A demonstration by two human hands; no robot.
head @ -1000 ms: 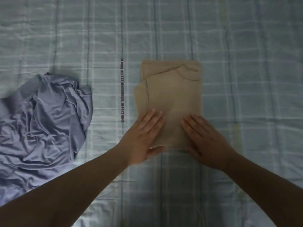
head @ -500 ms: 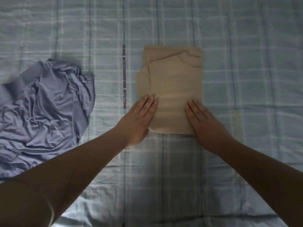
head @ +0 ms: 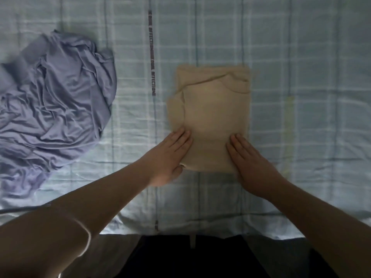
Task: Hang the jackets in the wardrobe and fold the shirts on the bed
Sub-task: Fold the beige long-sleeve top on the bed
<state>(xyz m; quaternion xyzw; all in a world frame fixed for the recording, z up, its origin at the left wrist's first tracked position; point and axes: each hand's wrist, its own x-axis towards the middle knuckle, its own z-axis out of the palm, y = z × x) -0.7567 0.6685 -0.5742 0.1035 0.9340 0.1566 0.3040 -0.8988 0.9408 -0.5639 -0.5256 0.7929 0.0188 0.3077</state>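
A tan shirt (head: pixel 214 117) lies folded into a neat rectangle in the middle of the bed (head: pixel 301 57). My left hand (head: pixel 168 155) rests flat on its near left corner, fingers straight, with the thumb under the near edge. My right hand (head: pixel 251 161) lies flat on the near right corner, fingers straight. A crumpled lavender shirt (head: pixel 54 105) sits in a heap at the left of the bed, apart from both hands.
The bed has a pale blue checked sheet with a printed text stripe (head: pixel 152 63) left of the tan shirt. Its near edge (head: pixel 180 233) runs across the bottom, with my dark clothing below it. No wardrobe or jackets are in view.
The view has pulled back and tilted down, bringing the bed's near edge into sight. Both hands stay flat on the near corners of the tan shirt.
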